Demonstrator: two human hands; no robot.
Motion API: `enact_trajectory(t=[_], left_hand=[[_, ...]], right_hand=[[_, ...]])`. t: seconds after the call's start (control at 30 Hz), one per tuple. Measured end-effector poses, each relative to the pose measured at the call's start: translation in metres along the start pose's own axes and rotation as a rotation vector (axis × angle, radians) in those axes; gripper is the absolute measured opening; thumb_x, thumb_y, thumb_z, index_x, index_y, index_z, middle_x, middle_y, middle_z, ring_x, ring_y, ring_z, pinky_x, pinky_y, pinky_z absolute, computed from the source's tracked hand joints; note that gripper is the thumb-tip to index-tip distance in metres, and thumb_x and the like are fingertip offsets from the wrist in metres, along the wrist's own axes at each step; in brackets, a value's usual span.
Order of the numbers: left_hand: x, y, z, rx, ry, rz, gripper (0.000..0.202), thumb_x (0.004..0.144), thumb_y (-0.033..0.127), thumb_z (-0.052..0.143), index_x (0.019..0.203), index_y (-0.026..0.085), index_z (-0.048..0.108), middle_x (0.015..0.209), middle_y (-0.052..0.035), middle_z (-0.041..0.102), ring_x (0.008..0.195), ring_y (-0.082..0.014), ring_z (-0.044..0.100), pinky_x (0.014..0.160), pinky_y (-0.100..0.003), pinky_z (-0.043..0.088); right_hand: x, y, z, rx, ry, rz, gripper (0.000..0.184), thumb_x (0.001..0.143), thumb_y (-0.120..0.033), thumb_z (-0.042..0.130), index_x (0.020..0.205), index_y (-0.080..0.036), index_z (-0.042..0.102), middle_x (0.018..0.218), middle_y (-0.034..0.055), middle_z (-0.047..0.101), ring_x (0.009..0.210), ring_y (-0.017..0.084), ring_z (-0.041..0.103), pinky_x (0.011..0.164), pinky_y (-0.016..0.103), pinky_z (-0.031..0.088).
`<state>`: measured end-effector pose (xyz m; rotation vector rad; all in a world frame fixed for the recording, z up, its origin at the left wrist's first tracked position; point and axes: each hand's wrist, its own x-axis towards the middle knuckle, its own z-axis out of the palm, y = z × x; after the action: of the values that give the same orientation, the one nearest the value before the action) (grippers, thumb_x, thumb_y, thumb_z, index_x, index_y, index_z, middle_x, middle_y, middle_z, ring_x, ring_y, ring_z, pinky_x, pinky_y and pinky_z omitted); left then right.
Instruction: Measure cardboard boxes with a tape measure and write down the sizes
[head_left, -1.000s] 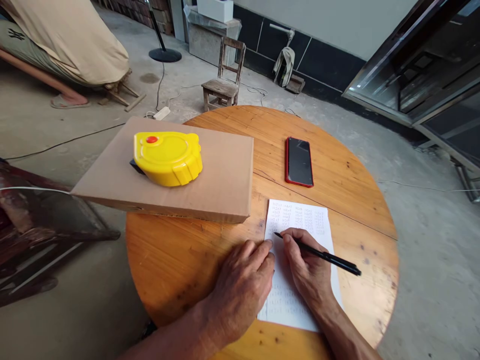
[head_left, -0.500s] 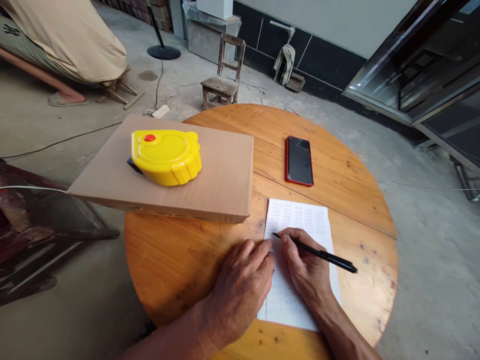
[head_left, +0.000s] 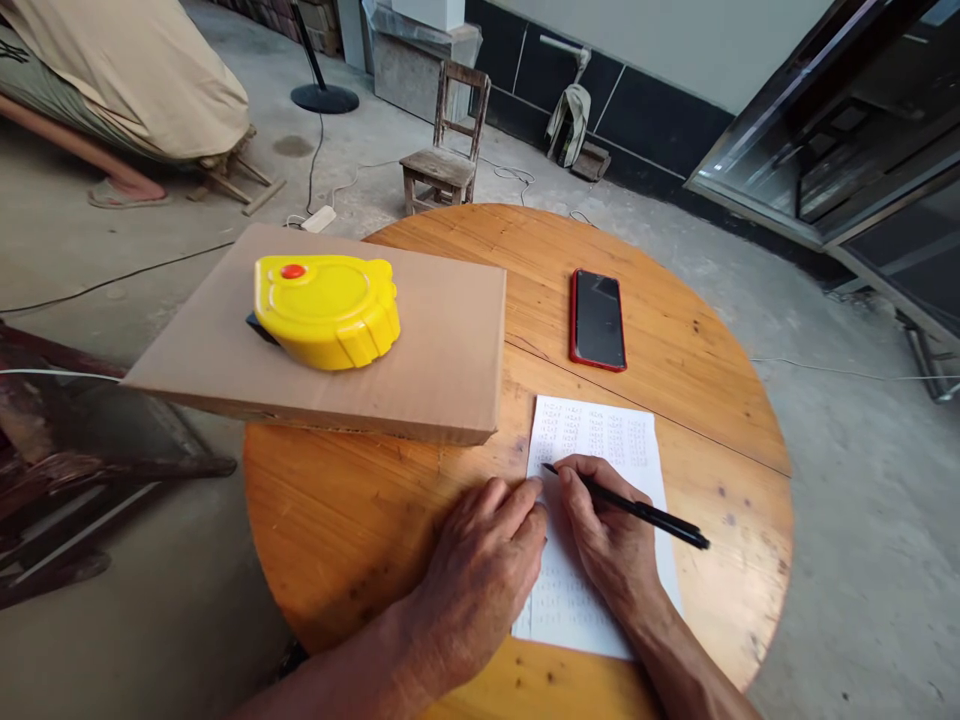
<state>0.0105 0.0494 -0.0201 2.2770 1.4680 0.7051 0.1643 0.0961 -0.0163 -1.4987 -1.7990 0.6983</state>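
My right hand (head_left: pixel 611 520) is closed around a black pen (head_left: pixel 645 512), its tip at the sheet near the left end of the written lines. The white sheet of paper (head_left: pixel 592 620) carries rows of small handwritten characters at its top and more near its bottom; my hands cover part of its middle. My left hand (head_left: pixel 487 570) lies palm down across the paper's left edge, fingers loosely bent, gripping nothing. Paper and hands rest on a round wooden table (head_left: pixel 360 520).
A red-cased phone (head_left: pixel 598 320) lies beyond the paper. At the left, a cardboard box (head_left: pixel 442 340) bears a yellow plastic case with a red button (head_left: pixel 330 310). Past the table stand a small wooden chair (head_left: pixel 442 165) and a black stand base (head_left: pixel 325 98). A person's foot (head_left: pixel 127 190) shows at far left.
The view has shifted very slightly. The pen tip stays at about the same place on the paper, and both hands keep nearly the same pose.
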Motion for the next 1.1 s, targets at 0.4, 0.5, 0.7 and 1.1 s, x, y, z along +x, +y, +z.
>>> enact_trajectory(t=[0.4, 0.5, 0.7, 1.1], left_hand=[[0.0009, -0.0015, -0.0008, 0.0, 0.016, 0.019, 0.02, 0.089, 0.008, 0.053, 0.106, 0.016, 0.062, 0.118, -0.0071, 0.066, 0.093, -0.0259, 0.06, 0.08, -0.044, 0.055], [0.0008, -0.0016, -0.0007, 0.001, 0.019, 0.025, 0.024, 0.089, 0.008, 0.053, 0.11, 0.016, 0.062, 0.119, -0.0071, 0.066, 0.093, -0.0259, 0.059, 0.08, -0.044, 0.055], [-0.0001, -0.0026, 0.0014, 0.016, 0.032, 0.036, 0.023, 0.091, 0.009, 0.052, 0.111, 0.015, 0.063, 0.124, -0.0077, 0.064, 0.095, -0.0257, 0.059, 0.081, -0.043, 0.054], [-0.0022, -0.0018, 0.0029, 0.054, 0.021, 0.029, 0.024, 0.09, 0.01, 0.052, 0.111, 0.014, 0.062, 0.127, -0.0075, 0.063, 0.096, -0.0261, 0.058, 0.082, -0.043, 0.053]], right_hand=[[-0.0002, -0.0023, -0.002, 0.039, -0.023, -0.02, 0.016, 0.091, -0.024, 0.056, 0.08, -0.019, 0.066, 0.062, -0.0033, 0.062, 0.051, 0.01, 0.053, 0.049, 0.02, 0.044], [0.0007, -0.003, -0.0016, 0.027, -0.008, -0.023, 0.014, 0.09, -0.023, 0.056, 0.08, -0.019, 0.066, 0.061, -0.0037, 0.061, 0.05, 0.01, 0.052, 0.048, 0.019, 0.043], [-0.0003, -0.0009, -0.0035, 0.044, 0.017, -0.006, 0.014, 0.09, -0.023, 0.056, 0.08, -0.019, 0.065, 0.057, -0.005, 0.059, 0.047, 0.009, 0.048, 0.046, 0.018, 0.041], [-0.0015, 0.004, -0.0026, 0.045, 0.037, -0.013, 0.013, 0.091, -0.024, 0.056, 0.083, -0.02, 0.066, 0.058, -0.0053, 0.056, 0.048, 0.008, 0.046, 0.046, 0.019, 0.038]])
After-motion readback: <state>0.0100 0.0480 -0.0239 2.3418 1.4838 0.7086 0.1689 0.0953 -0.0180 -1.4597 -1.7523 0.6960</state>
